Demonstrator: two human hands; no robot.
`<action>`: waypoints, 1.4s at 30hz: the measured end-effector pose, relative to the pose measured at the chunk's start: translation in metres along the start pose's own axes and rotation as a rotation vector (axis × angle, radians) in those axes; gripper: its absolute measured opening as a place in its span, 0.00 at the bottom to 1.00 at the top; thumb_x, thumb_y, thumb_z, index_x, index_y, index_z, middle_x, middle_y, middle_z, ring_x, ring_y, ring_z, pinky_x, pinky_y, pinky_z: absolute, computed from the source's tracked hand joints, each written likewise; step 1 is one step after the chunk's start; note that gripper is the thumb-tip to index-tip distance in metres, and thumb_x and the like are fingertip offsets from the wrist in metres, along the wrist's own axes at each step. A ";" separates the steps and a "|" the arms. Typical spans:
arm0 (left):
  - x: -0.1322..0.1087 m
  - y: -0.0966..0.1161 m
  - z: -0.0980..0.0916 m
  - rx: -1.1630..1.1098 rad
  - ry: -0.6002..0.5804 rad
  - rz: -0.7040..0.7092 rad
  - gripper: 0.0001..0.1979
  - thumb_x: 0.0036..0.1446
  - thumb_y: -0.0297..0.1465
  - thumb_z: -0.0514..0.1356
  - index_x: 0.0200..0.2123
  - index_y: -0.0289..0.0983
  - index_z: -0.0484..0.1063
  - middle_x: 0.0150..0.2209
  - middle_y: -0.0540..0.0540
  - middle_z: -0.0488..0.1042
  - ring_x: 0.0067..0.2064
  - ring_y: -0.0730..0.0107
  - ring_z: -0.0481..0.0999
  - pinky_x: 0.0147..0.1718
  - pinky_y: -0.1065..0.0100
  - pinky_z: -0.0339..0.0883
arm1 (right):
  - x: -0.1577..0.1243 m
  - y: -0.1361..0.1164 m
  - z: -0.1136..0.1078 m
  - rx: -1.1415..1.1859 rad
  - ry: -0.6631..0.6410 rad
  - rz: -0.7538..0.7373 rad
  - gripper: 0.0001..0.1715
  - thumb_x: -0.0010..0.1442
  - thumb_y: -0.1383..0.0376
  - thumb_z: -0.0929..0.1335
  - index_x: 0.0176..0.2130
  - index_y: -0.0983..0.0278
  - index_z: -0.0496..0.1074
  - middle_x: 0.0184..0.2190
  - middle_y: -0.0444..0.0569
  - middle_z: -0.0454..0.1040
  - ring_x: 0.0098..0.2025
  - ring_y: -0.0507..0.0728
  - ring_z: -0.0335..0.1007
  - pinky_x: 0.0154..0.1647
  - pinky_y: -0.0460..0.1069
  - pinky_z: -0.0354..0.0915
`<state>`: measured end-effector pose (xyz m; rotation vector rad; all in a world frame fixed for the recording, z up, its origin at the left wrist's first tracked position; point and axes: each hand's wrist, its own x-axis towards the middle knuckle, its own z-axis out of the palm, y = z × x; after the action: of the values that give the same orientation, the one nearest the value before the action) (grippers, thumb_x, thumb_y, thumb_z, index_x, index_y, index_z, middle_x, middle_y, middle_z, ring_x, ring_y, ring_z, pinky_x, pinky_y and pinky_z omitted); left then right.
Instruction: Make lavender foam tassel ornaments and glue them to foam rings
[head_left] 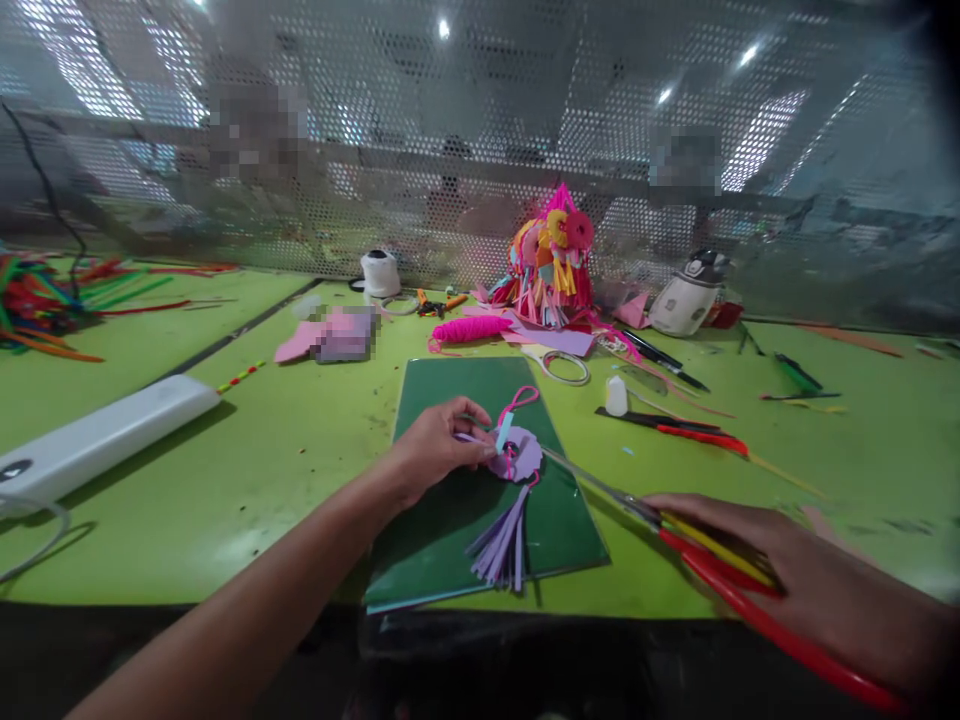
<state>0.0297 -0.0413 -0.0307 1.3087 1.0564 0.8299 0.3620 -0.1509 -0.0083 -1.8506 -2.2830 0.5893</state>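
Note:
A purple paper ornament (pixel 516 457) with a pink cord loop and a fringe tassel (pixel 501 540) lies on a dark green mat (pixel 450 410). My left hand (pixel 435 445) pinches the ornament's left edge, fingers closed on it. My right hand (pixel 817 590) grips red and yellow-handled scissors (pixel 720 560). Their long blades reach left, and the tips touch the ornament near its pink cord.
A heap of finished coloured ornaments (pixel 553 262) stands at the back by a perforated screen. Pink yarn (pixel 469 328), a tape ring (pixel 564 365), a white glue bottle (pixel 616 396), other scissors (pixel 690 430) and a white long box (pixel 97 435) lie on the green table (pixel 285 450). Coloured strips (pixel 45 300) sit far left.

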 end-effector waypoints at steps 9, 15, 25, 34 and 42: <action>-0.002 0.004 0.002 0.016 -0.030 -0.012 0.22 0.42 0.31 0.67 0.41 0.34 0.64 0.28 0.49 0.75 0.29 0.70 0.73 0.28 0.70 0.64 | 0.017 -0.003 0.004 0.077 -0.177 -0.031 0.41 0.51 0.64 0.69 0.62 0.45 0.57 0.62 0.41 0.62 0.60 0.66 0.60 0.58 0.57 0.62; -0.003 0.004 0.002 -0.001 -0.043 -0.007 0.23 0.43 0.31 0.68 0.43 0.35 0.64 0.28 0.49 0.74 0.29 0.71 0.73 0.28 0.71 0.64 | 0.022 -0.008 0.011 0.107 -0.189 -0.045 0.45 0.48 0.69 0.68 0.62 0.45 0.57 0.62 0.40 0.61 0.61 0.65 0.60 0.58 0.56 0.62; -0.004 0.004 0.002 0.021 -0.054 -0.003 0.23 0.45 0.29 0.66 0.44 0.36 0.63 0.30 0.49 0.75 0.30 0.71 0.73 0.30 0.70 0.65 | 0.021 -0.008 0.010 0.141 -0.221 -0.044 0.42 0.50 0.66 0.68 0.62 0.45 0.57 0.62 0.41 0.61 0.61 0.65 0.59 0.59 0.56 0.61; -0.008 0.005 0.006 0.214 -0.053 0.177 0.21 0.49 0.28 0.63 0.47 0.37 0.62 0.32 0.50 0.75 0.34 0.69 0.76 0.36 0.69 0.66 | 0.023 -0.011 0.006 0.122 -0.213 -0.045 0.37 0.54 0.59 0.68 0.62 0.46 0.58 0.61 0.44 0.63 0.60 0.66 0.62 0.58 0.56 0.62; -0.011 0.007 0.007 0.309 -0.011 0.250 0.19 0.52 0.27 0.61 0.48 0.37 0.63 0.34 0.49 0.75 0.33 0.71 0.74 0.36 0.70 0.64 | 0.017 -0.002 0.010 0.089 -0.174 -0.059 0.39 0.53 0.61 0.68 0.62 0.46 0.57 0.61 0.45 0.63 0.59 0.68 0.61 0.57 0.58 0.63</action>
<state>0.0329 -0.0527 -0.0225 1.7306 1.0547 0.8664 0.3528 -0.1368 -0.0192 -1.7479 -2.3652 0.8587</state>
